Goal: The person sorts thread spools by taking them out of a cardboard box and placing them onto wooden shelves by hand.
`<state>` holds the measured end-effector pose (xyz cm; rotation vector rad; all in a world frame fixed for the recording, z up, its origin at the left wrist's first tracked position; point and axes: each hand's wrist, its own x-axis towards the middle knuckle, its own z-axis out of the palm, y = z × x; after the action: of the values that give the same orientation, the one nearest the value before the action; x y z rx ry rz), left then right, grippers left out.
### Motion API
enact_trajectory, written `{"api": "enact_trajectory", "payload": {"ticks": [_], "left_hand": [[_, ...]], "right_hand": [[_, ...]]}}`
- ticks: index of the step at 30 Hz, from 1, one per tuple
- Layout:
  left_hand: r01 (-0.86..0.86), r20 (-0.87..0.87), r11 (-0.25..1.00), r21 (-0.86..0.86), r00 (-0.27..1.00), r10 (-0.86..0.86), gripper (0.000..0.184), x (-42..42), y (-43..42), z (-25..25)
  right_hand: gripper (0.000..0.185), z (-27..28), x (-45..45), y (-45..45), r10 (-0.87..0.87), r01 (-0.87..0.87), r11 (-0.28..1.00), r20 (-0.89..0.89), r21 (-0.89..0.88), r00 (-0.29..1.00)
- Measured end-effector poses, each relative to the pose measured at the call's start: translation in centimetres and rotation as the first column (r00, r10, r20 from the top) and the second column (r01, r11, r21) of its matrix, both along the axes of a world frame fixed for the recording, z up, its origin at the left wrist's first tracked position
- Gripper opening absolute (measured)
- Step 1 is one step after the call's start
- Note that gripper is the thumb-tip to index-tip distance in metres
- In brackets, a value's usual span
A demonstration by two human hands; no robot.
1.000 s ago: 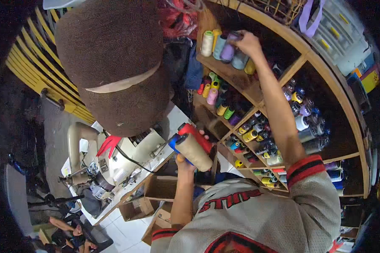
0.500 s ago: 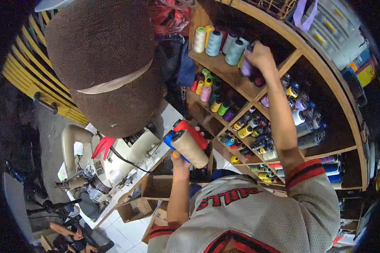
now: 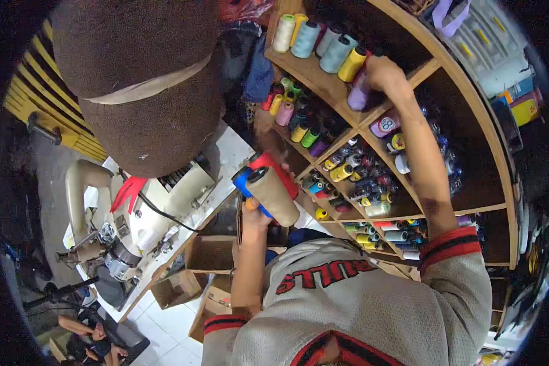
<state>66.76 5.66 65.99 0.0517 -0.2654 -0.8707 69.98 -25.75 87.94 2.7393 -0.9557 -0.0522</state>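
My left hand (image 3: 255, 215) is wrapped round a bundle of thread spools in front of my chest. In it are a beige spool (image 3: 273, 198), a red spool (image 3: 287, 177) and a blue spool (image 3: 242, 181), with a small orange thing (image 3: 251, 204) by the thumb. Up at the top shelf (image 3: 314, 70), my right hand (image 3: 387, 76) grips a lavender thread spool (image 3: 358, 97), its upper part hidden by the fingers. Beside it stands a yellow spool (image 3: 352, 64), then a pale blue-green spool (image 3: 335, 55) and several others.
The wooden rack (image 3: 433, 64) has many compartments of spools. At left, a sewing machine (image 3: 171, 183) stands on a white table (image 3: 229, 146). A large brown padded form (image 3: 140, 73) looms above it. Cardboard boxes (image 3: 210, 253) lie below. Another person's hands (image 3: 97, 332) show at lower left.
My right hand has shifted slightly right with the lavender spool, away from the row, so the yellow spool shows fully. My left hand still holds its bundle. The whole view has shifted a little.
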Motion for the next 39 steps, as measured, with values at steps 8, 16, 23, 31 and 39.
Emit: {"api": "enact_trajectory", "payload": {"ticks": [8,16,23,31,39], "left_hand": [[-0.003,0.019,0.999,0.035,1.000,0.002,0.099,0.3,0.2,-0.7],[0.019,-0.010,1.000,0.019,1.000,-0.019,0.100,0.3,-0.1,0.2],[-0.023,-0.068,1.000,0.014,0.997,0.024,0.082,-0.2,-1.0,-0.3],[-0.210,-0.068,0.949,0.236,0.970,0.232,0.066,0.2,-1.8,-1.7],[-0.213,-0.039,0.965,0.155,0.974,0.221,0.069,0.0,-1.7,0.5]], "right_hand": [[0.024,-0.7,-2.8,-1.2,0.314,-0.327,0.920,-0.093,-0.218,0.945],[0.028,0.5,-2.0,1.4,0.316,-0.315,0.948,0.012,-0.056,0.949],[0.053,-0.6,-7.0,15.9,0.409,-0.299,0.509,0.079,0.807,0.909],[0.078,-4.8,-9.1,16.4,0.297,-0.469,0.612,0.365,0.636,0.882],[0.046,3.2,-2.6,5.4,0.448,-0.471,0.880,0.447,-0.067,0.774]]}}
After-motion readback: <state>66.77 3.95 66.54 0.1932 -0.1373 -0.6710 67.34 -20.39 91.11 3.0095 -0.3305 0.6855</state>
